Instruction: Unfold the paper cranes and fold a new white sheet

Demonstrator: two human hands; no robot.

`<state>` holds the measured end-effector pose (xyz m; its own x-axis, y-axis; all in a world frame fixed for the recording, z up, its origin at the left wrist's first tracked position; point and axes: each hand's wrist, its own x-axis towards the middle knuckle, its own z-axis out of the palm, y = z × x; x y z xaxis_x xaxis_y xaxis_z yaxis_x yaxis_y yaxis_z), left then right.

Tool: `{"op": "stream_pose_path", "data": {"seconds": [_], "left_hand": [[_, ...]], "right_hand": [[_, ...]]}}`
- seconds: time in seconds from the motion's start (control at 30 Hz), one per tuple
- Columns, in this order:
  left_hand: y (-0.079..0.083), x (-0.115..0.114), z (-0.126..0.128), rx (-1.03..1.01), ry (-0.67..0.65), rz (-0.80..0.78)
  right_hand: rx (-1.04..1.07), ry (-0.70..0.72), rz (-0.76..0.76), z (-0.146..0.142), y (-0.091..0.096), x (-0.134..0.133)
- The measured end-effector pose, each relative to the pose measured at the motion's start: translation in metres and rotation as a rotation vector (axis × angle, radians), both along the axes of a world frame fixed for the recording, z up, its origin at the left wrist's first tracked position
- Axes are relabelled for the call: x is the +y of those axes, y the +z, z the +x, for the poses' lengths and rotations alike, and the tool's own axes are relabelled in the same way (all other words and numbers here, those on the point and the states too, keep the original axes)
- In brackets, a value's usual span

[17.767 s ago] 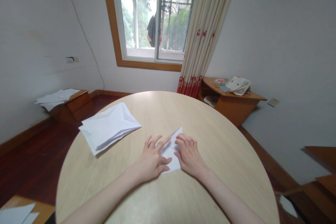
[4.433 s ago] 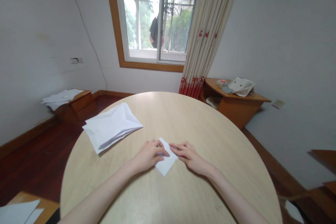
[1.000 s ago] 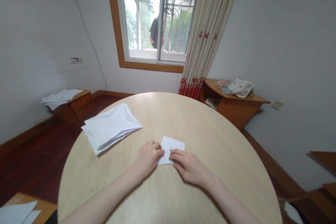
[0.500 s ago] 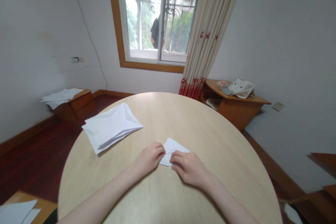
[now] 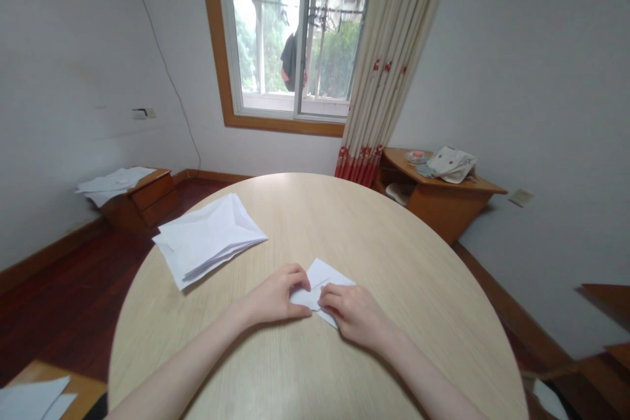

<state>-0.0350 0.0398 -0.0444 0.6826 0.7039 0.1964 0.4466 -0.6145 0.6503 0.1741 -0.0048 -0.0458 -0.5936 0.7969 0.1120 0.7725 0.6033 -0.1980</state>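
A small folded white paper [image 5: 325, 271] lies near the middle of the round wooden table [image 5: 315, 210]. My left hand [image 5: 283, 293] holds the left side of this paper, thumb at its near edge and fingers curled on its far side, with a gap between them. From the right, my right hand [image 5: 352, 310] pinches the near part, and its bent fingers press on a fold. A corner sticks out under the right thumb. Part of the paper is hidden beneath both hands.
A stack of white paper sheets [image 5: 209, 236] rests on the table's left side. Low wooden cabinets [image 5: 157, 197] stand at the left wall and in the right corner, where a cloth bag [image 5: 453, 164] lies. More paper [image 5: 34, 399] shows at lower left.
My left thumb has spread away from the fingers and moved down along the near edge. The paper's near side has shifted, and a corner now shows below my right hand.
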Motion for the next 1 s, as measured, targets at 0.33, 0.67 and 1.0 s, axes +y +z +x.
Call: {"op": "stream_pose_path", "data": {"seconds": [0.33,0.67,1.0], "left_hand": [[-0.005,-0.001,0.003,-0.034,0.018,-0.003],[-0.013,0.004,0.004,-0.108,0.000,-0.079],[-0.015,0.004,0.006,-0.099,0.027,-0.094]], "right_hand": [[-0.020,0.015,0.023,-0.001,0.001,0.000],[0.099,-0.088,0.020,-0.004,-0.002,0.000],[0.239,-0.122,0.020,-0.008,-0.014,0.005]]}}
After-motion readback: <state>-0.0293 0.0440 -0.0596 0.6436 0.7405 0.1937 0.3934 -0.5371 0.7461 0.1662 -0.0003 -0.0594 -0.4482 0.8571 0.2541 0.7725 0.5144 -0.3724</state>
